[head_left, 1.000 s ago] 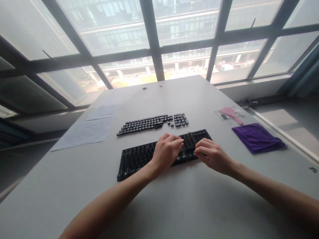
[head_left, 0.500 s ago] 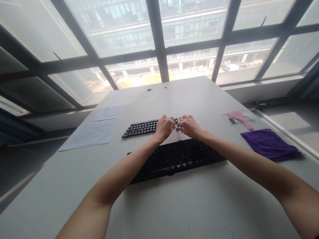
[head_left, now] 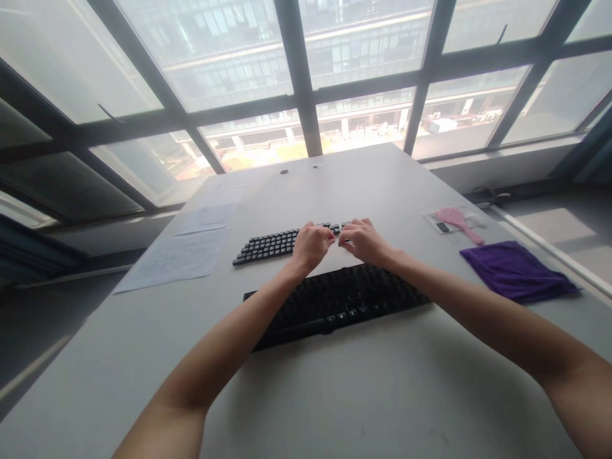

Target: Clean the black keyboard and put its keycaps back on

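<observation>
Loose black keycaps [head_left: 270,245] lie in rows on the table, running behind both hands. My left hand [head_left: 313,245] is closed over the right part of these rows, fingertips pinched together; what they hold, if anything, is hidden. Close beside it, my right hand [head_left: 363,241] is closed too, with a small dark keycap showing at its pinched fingertips. Below my wrists lies a black keyboard [head_left: 329,303], tilted slightly. Its upper area looks bare of keycaps, while a few keys show along its near edge. My forearms cover parts of it.
White paper sheets [head_left: 174,258] lie at left on the white table [head_left: 344,389]. At right are a pink paddle-shaped tool [head_left: 454,218] on a clear plastic bag, a small dark piece [head_left: 443,227] and a purple cloth [head_left: 516,271]. Windows stand beyond the table's far edge.
Small keycaps that showed between my hands are gone from that spot. My fingers have drawn into tighter pinches, and my left hand has shifted slightly left. The keyboard stays in place.
</observation>
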The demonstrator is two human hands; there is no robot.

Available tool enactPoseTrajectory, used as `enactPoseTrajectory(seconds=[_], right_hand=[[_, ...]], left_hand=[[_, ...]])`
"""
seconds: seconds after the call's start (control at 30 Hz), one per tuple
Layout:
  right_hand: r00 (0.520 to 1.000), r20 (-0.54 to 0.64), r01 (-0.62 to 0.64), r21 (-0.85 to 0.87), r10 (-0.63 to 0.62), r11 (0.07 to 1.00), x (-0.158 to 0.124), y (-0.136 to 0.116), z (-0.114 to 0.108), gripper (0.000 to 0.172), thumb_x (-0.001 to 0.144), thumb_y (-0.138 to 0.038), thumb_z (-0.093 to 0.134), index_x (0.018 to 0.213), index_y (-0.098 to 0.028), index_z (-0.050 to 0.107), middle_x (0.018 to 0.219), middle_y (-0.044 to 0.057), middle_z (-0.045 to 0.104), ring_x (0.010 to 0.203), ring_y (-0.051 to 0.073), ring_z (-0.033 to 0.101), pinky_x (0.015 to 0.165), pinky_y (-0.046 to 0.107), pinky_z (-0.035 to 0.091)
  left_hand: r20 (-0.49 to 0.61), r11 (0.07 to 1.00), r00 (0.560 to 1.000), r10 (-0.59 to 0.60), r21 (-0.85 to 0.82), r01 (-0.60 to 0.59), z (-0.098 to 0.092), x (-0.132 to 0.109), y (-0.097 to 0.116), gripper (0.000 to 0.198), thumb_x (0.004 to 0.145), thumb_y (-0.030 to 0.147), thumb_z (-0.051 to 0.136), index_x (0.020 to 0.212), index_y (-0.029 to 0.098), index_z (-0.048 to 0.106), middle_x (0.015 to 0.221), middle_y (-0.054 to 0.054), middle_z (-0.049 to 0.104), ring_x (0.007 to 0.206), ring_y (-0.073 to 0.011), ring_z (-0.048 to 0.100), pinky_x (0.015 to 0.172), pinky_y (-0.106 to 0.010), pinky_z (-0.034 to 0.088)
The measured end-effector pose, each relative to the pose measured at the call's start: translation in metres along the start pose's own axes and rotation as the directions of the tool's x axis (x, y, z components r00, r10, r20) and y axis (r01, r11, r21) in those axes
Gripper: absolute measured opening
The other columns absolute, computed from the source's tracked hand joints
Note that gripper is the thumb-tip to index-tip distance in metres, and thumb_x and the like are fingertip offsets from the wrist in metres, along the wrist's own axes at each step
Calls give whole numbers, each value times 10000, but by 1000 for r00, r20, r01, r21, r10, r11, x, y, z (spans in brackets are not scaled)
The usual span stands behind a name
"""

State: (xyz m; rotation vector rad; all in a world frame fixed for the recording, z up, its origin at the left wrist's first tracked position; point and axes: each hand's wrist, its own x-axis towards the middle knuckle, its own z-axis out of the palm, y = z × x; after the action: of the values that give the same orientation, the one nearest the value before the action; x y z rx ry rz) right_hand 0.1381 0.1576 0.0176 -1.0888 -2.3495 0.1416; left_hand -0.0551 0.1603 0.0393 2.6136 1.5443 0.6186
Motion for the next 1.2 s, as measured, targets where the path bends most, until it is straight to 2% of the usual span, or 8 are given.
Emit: enactPoseTrajectory(seconds=[0.1,0.17,0.3,0.4,0.63,0.73,0.97,1.2], right_hand=[[995,-90,-12,302,41,953,-41,-5,-25,113,913,-196,635,834,-189,715,901,55,700,834,183,608,808,327,445],[993,-57,-68,445,104,893,-74,-8,-41,106,913,-224,634,841,-199,708,909,46,696,775,165,615,743,304,484],[975,48,-207,559,219,803,-130,-14,-58,82,875,-261,689,823,-201,707,885,42,700,751,170,632,697,304,515],[963,119,-265,587,242,765,-152,-18,-58,101,870,-287,701,820,-201,712,900,53,712,760,179,641,692,315,524],[961,170,-275,586,216,762,-157,-22,-56,114,873,-293,694,830,-190,719,887,53,718,769,180,637,702,314,517],[959,179,-283,581,219,763,-157,-21,-56,102,867,-276,695,822,-188,717,878,49,714,763,176,633,698,307,510],[954,187,-300,582,235,756,-158,-18,-54,116,863,-295,695,833,-186,721,874,45,717,755,172,636,691,296,509],[947,202,-321,590,249,741,-159,-16,-53,133,864,-315,696,844,-187,728,869,47,724,742,174,637,683,302,512]], left_hand=[[-24,984,999,40,-173,-44,-9,-27,25,56,846,265,752,852,237,801,874,-24,777,880,-231,592,841,-345,459],[34,946,999,39,-322,-26,-9,-44,45,34,816,267,782,830,241,799,823,-8,773,857,-218,605,813,-327,467],[259,788,964,51,-604,121,2,-61,75,55,800,261,774,813,215,802,804,-2,777,791,-179,674,777,-284,496],[372,722,927,41,-653,230,11,-60,83,88,792,265,757,819,197,806,827,-15,783,806,-186,708,767,-276,514],[368,776,930,8,-588,226,13,-60,91,96,786,254,748,818,192,815,807,-25,781,776,-195,708,767,-292,523],[331,793,943,6,-576,197,14,-63,95,70,779,240,768,806,196,815,787,-23,776,757,-190,701,765,-294,517],[196,863,980,46,-501,60,21,-68,101,31,784,203,789,759,218,800,831,-16,774,803,-190,678,940,-362,473],[181,866,983,34,-496,61,22,-71,102,44,797,223,771,761,222,797,860,-27,779,843,-210,679,904,-362,481]])
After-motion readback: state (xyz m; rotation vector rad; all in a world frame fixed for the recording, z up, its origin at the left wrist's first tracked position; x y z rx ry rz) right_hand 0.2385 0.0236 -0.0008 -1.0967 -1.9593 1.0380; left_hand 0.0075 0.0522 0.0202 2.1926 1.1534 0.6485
